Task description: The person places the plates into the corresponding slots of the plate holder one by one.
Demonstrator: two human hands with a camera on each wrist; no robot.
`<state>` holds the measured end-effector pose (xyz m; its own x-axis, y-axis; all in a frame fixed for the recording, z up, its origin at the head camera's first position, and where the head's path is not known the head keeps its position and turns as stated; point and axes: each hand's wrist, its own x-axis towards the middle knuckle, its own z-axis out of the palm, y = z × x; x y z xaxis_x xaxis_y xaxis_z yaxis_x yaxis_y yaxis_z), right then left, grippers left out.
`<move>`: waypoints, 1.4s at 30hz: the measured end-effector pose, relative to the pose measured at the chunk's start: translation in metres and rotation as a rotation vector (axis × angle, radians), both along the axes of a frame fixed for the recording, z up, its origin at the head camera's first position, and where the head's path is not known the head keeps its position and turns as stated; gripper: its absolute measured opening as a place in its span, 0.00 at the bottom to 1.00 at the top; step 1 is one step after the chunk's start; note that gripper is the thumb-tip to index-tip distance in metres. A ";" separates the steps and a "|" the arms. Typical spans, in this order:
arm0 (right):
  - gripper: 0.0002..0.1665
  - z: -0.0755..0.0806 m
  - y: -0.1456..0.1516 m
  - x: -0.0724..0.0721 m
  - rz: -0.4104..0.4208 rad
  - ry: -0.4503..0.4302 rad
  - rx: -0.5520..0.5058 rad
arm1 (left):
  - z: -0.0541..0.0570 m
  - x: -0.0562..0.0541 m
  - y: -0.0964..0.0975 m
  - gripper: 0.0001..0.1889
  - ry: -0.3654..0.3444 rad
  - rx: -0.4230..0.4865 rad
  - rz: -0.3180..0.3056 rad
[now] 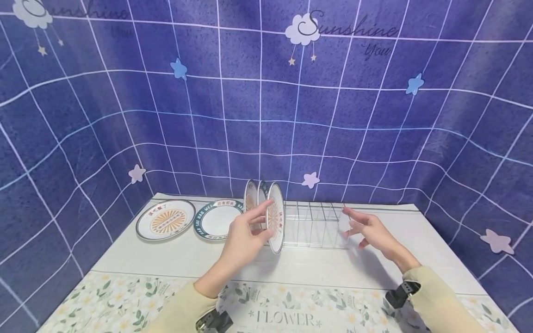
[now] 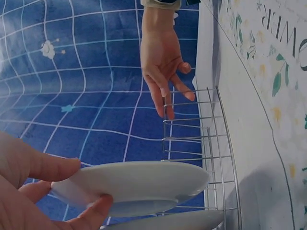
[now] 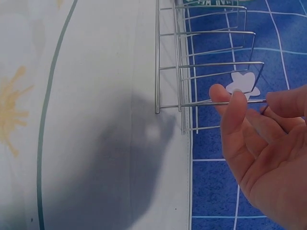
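My left hand grips the edge of a white plate with an orange sunburst and red lettering. The plate stands nearly upright at the left part of a wire dish rack; whether it sits in a slot cannot be seen. In the left wrist view the thumb and fingers pinch the rim of this plate. Just left of it, another sunburst plate and a green-rimmed plate stand in the rack, partly hidden. My right hand holds the wire at the rack's right end with curled fingers.
On the table's left lie a sunburst plate and a green-rimmed plate, flat and side by side. A floral cloth covers the table's front. Blue grid-patterned fabric rises behind the rack and at both sides.
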<state>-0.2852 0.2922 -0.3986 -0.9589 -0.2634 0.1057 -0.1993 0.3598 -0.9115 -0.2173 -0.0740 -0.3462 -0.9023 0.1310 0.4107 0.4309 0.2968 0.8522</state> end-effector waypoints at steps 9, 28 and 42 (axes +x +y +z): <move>0.32 0.001 0.001 0.001 -0.003 -0.007 0.008 | 0.002 -0.009 0.014 0.39 -0.022 -0.095 0.031; 0.32 0.000 0.001 0.002 -0.003 -0.008 -0.003 | 0.005 -0.024 0.027 0.39 0.030 -0.278 0.142; 0.32 0.000 0.001 0.001 0.000 0.000 -0.001 | -0.001 -0.035 0.026 0.38 0.027 -0.261 0.154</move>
